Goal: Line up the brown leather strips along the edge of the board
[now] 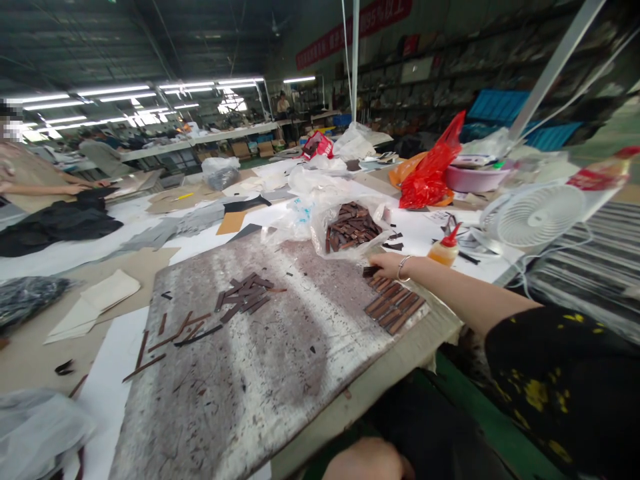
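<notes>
My right hand [386, 265] reaches across the board's right side, fingers closed on a dark strip [371, 271]. Just below it, short brown strips [395, 303] lie side by side in neat rows. Beyond the hand, an open clear plastic bag [324, 233] is full of similar brown pieces [355, 227]. A loose pile of short strips [245, 293] rests on the board's left half, with longer thin strips [185, 327] nearby. My left hand [370, 460] is low at the bottom edge, blurred and partly cut off, so its fingers are hard to make out.
The stained board [280, 360] lies on the table. To the right stand a glue bottle [445, 247] with a red tip, a white fan [537, 217] and a pink basin [475, 179]. A red bag [433, 167] sits behind. Another person [40, 173] works with dark material at far left.
</notes>
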A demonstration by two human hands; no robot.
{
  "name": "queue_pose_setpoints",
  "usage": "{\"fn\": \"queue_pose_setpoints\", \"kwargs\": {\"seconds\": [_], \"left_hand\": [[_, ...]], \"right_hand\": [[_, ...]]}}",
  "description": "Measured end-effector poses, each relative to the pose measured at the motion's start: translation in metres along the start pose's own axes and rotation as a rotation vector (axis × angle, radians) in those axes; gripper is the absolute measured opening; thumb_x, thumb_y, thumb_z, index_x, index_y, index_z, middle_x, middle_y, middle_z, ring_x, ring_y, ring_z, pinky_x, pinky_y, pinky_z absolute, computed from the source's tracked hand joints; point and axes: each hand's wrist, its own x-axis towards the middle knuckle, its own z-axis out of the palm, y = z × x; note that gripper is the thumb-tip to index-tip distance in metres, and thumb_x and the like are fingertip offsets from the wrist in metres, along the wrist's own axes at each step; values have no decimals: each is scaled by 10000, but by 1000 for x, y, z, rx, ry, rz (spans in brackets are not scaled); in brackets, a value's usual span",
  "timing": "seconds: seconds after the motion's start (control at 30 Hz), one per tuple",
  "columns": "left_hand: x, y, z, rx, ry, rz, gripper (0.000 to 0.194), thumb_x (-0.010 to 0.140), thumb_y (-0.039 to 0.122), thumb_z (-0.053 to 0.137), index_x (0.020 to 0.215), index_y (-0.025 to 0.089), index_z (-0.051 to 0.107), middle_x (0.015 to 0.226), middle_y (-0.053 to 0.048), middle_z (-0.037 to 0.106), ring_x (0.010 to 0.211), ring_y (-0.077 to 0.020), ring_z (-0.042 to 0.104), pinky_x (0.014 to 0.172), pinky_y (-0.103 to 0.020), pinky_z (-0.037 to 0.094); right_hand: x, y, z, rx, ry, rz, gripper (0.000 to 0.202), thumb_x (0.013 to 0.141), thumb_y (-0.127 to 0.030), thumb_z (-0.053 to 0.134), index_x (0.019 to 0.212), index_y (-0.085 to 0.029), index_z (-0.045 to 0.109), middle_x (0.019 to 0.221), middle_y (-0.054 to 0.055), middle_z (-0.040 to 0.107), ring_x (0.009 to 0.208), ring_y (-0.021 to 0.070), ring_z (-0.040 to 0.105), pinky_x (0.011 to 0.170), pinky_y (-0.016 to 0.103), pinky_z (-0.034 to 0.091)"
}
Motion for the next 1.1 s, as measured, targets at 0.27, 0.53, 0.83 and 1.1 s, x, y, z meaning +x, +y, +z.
{"fn": "queue_pose_setpoints", "kwargs": {"seconds": [0.27, 0.53, 0.83, 1.1], "left_hand": [[-13, 7, -12, 4, -20, -16, 224, 677, 390, 604, 847, 299, 717, 828, -41, 682, 681, -216, 612, 594, -311, 482], [-24, 13, -22, 0, -48, -83, 292, 637, 349, 594, 903, 341, 713, 918, -25, 678, 766, -235, 614, 656, -342, 486], [-34, 12, -22, -58, 3, -47, 320, 605, 429, 631, 890, 307, 709, 909, -39, 643, 750, -221, 570, 645, -323, 447], [-43, 13, -26, -64, 39, -33, 348, 621, 481, 648, 916, 298, 675, 918, -36, 634, 784, -217, 569, 632, -284, 438]], "right_hand": [[-13, 9, 13, -21, -37, -70, 234, 747, -205, 615, 973, -169, 661, 1003, 86, 618, 935, 219, 558, 804, 273, 417], [-7, 1, 16, -27, -29, -24, 154, 698, -178, 639, 849, -145, 656, 907, 102, 635, 868, 239, 579, 744, 281, 416], [-38, 3, 17, 186, -44, -97, 257, 777, -204, 571, 1028, -178, 618, 976, 40, 652, 887, 186, 582, 768, 242, 424], [-29, 0, 24, -65, -21, -94, 303, 713, -272, 661, 998, -170, 643, 1021, 97, 601, 957, 232, 543, 808, 282, 409]]}}
